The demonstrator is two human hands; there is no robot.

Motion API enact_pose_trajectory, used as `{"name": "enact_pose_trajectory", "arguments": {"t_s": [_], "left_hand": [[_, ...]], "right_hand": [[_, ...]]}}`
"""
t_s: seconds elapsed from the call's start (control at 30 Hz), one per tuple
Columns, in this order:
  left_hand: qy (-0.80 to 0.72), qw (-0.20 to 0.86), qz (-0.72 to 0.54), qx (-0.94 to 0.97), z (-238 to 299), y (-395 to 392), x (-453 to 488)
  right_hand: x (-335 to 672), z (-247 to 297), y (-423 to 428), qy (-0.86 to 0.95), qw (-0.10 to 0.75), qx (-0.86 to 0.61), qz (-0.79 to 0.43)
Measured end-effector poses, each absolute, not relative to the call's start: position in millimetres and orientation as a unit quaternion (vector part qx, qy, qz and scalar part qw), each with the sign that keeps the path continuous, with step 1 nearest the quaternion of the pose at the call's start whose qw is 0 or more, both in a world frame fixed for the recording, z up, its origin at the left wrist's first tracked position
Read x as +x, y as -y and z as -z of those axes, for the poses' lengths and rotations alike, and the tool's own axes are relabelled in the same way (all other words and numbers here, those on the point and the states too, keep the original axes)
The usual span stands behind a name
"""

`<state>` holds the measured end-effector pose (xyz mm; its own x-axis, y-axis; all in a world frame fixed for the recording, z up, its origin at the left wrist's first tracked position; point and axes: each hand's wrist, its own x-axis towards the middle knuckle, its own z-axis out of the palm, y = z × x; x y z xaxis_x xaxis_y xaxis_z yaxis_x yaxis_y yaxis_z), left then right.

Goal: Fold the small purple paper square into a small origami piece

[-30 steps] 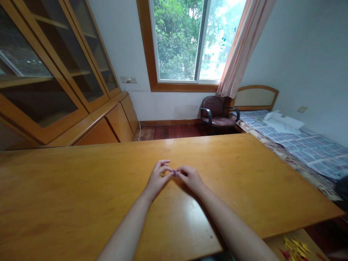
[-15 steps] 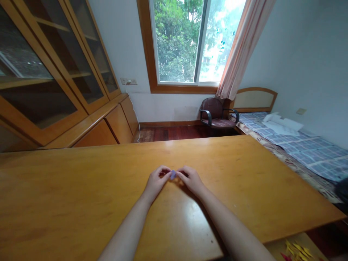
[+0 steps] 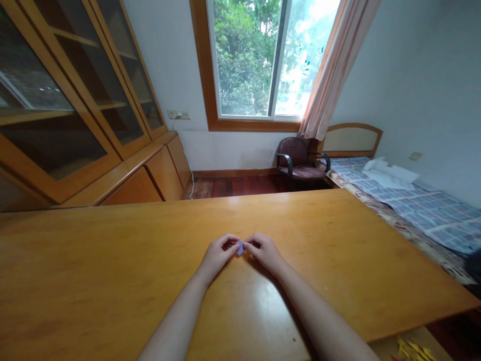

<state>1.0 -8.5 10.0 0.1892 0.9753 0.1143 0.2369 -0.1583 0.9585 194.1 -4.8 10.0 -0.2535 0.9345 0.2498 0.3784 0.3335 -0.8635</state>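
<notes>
Chair point(image 3: 300, 161) behind table point(image 3: 112, 260); bed point(image 3: 421, 210) right.

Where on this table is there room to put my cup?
The table is bare left of the left hand toward the cabinet, right of the right hand toward the bed, and along the far edge. Only the middle is busy: both hands pinch a small purple paper there.
</notes>
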Motion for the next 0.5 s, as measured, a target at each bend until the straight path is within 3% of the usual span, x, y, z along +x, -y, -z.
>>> {"name": "enact_pose_trajectory", "arguments": {"t_s": [0.5], "left_hand": [[-0.468,0.477,-0.445,0.596,-2.0,3.6,-1.6]], "right_hand": [[193.7,-6.4,4.6,0.712,0.387,-0.464,-0.358]]}}
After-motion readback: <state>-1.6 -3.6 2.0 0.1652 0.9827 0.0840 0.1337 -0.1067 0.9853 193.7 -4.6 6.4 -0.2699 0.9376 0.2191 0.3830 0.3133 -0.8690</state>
